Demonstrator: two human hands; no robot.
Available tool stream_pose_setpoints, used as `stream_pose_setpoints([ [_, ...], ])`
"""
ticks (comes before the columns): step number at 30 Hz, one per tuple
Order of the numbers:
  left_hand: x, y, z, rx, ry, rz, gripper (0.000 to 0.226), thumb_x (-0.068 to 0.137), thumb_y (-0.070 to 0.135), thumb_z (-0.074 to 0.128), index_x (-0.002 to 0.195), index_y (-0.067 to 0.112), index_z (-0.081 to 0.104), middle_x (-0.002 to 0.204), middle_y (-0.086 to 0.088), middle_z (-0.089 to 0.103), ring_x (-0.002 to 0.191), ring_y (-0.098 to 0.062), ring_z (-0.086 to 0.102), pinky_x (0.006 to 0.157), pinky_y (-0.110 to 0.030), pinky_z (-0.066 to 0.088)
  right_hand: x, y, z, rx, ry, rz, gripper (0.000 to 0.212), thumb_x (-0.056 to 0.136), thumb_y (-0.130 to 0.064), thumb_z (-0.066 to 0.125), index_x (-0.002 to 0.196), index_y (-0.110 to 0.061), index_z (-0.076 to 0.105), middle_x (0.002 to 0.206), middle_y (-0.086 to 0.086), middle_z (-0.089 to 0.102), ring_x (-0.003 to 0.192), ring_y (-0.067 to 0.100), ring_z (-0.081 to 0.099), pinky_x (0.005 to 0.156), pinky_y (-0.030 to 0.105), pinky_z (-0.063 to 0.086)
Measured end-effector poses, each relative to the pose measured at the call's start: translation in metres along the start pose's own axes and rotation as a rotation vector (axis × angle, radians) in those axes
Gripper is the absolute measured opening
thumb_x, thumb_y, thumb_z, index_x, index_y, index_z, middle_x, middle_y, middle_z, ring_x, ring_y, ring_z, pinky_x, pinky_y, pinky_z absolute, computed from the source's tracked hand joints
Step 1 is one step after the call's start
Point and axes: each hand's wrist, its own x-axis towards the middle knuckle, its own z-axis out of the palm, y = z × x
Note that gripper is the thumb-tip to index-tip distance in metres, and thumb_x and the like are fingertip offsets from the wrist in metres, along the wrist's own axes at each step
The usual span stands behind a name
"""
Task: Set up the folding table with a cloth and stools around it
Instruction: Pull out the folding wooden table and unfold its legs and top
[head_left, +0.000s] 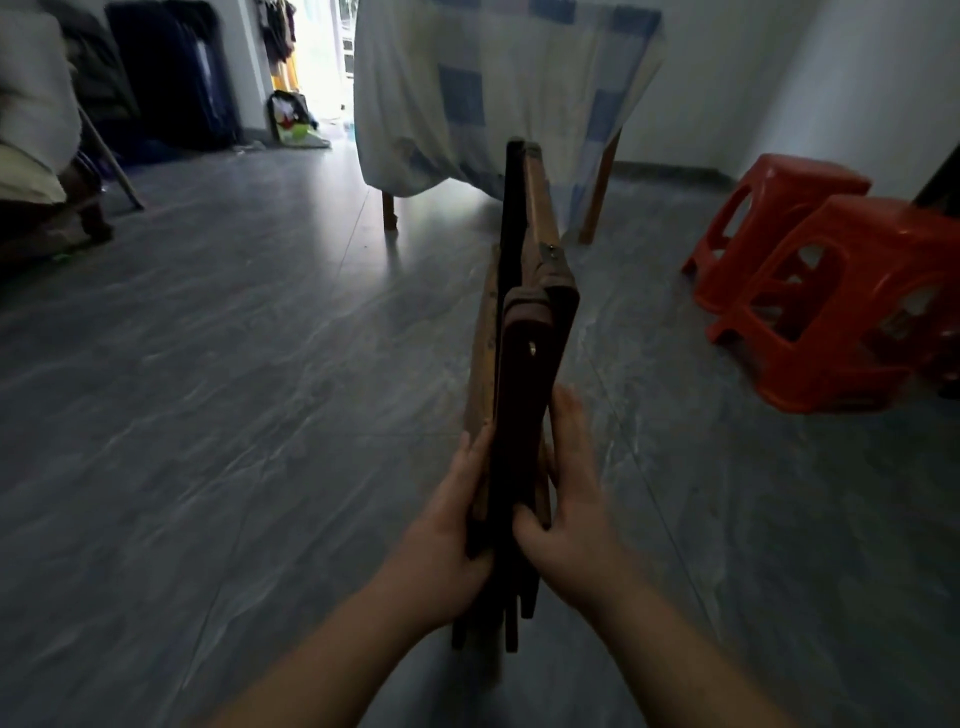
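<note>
I hold a folded dark brown wooden folding table (524, 322) edge-on in front of me, above the grey floor. My left hand (457, 525) grips its left side near the lower end. My right hand (571, 499) grips its right side, thumb hooked over the near edge. Two red plastic stools (831, 301) stand on the floor at the right. A white and blue checked cloth (498, 88) hangs over a wooden-legged table at the back centre.
The grey tiled floor (234, 364) spreads to the left and ahead. Dark bags and furniture (171, 73) line the back left wall. A bright doorway (322, 62) with a small colourful bag (291, 119) lies beyond. A white wall (857, 78) runs along the right.
</note>
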Motion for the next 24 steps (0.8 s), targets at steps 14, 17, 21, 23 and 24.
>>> stream_pose_setpoints([
  [14,-0.007,0.003,0.012,0.002,0.173,-0.139,0.079,0.093,0.027,0.061,0.154,0.044,0.013,0.14,0.032,0.039,0.12,0.023,0.039,0.095,-0.001,0.032,-0.011,0.007,0.02,0.022,-0.08,0.29,0.093,0.091,-0.015,0.062,0.158,-0.039,0.002,0.157,-0.015,0.029,0.137,-0.006,0.033,0.104,0.002,0.028],
  [17,-0.009,0.009,0.006,-0.045,0.216,-0.135,0.074,0.089,0.028,0.06,0.153,0.032,0.023,0.134,0.034,0.04,0.117,0.029,0.036,0.092,0.004,0.028,-0.014,0.003,0.013,-0.004,-0.051,0.321,0.092,0.091,-0.015,0.061,0.157,-0.041,0.003,0.155,-0.008,0.037,0.136,0.007,0.041,0.104,0.009,0.034],
  [21,-0.006,-0.003,-0.022,0.102,0.287,-0.184,0.077,0.085,0.001,0.055,0.152,0.031,0.032,0.142,0.007,0.052,0.124,0.009,0.041,0.089,0.008,0.024,-0.015,0.008,-0.013,-0.067,-0.032,0.324,0.095,0.088,-0.004,0.058,0.155,-0.047,0.007,0.16,-0.005,0.031,0.145,0.016,0.033,0.119,0.04,0.031],
  [23,-0.006,-0.004,-0.039,0.168,0.299,-0.185,0.082,0.081,-0.01,0.051,0.151,0.03,0.034,0.145,0.003,0.047,0.125,0.005,0.035,0.091,0.008,0.02,-0.014,0.004,-0.028,-0.121,-0.038,0.324,0.097,0.089,0.001,0.057,0.154,-0.051,0.007,0.163,-0.007,0.025,0.147,0.014,0.027,0.12,0.042,0.028],
  [24,-0.008,-0.002,-0.047,0.18,0.299,-0.179,0.083,0.08,-0.012,0.051,0.151,0.028,0.034,0.145,0.003,0.046,0.127,0.003,0.035,0.093,0.007,0.02,-0.013,0.001,-0.034,-0.138,-0.036,0.315,0.097,0.089,0.002,0.057,0.154,-0.051,0.007,0.163,-0.007,0.023,0.148,0.013,0.025,0.121,0.042,0.027],
])
